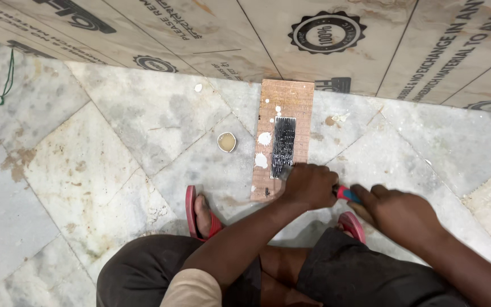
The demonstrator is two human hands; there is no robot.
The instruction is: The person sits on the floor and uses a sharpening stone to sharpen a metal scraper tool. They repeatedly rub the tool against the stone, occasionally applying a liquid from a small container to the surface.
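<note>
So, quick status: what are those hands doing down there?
Left hand pressing tool onto black sharpening stone. Right hand gripping red-blue handle. Wooden board underneath; small cap beside, clear.

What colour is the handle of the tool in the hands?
Red and blue handle, seen between both hands in the head view.

Beige film-wrapped wall tiles (pixel 336 51) — round black seals, black lettering.

The person wore dark brown shorts (pixel 160 267), red flip-flop sandals (pixel 192 213) on both feet, and a short beige sleeve (pixel 191 290); forearms were bare.
</note>
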